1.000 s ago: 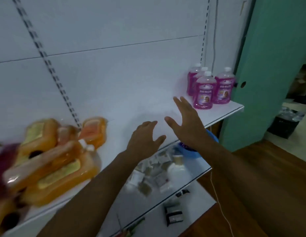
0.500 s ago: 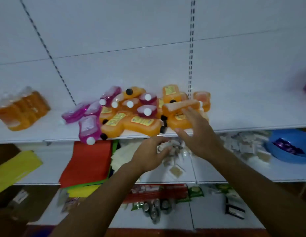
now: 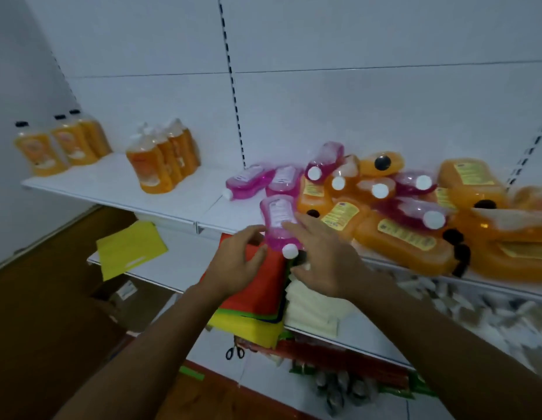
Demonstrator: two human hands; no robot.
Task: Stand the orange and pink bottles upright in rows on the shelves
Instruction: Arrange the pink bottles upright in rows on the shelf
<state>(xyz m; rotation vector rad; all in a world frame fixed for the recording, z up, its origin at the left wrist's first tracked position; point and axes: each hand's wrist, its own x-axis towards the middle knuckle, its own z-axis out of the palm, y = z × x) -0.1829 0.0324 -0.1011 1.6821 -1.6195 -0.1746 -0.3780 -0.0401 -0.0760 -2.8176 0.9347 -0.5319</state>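
Head view. Both hands meet at the front edge of the upper shelf (image 3: 172, 204) on one pink bottle (image 3: 280, 225), which lies on its side with its white cap toward the person. Left hand (image 3: 236, 265): fingers curled, fingertips at the bottle's left flank. Right hand (image 3: 327, 262): fingers spread and laid over the bottle's right side, thumb below the cap; a firm grip by either hand cannot be told. Beyond and right of the hands: jumbled heap (image 3: 384, 201) of orange and pink bottles, all lying down. Far left of the hands: upright orange bottles (image 3: 163, 159) in a row, with a second upright group (image 3: 60, 144) farther left. Below the hands, on the lower shelf: coloured sheets (image 3: 257, 295) in a stack, orange uppermost.
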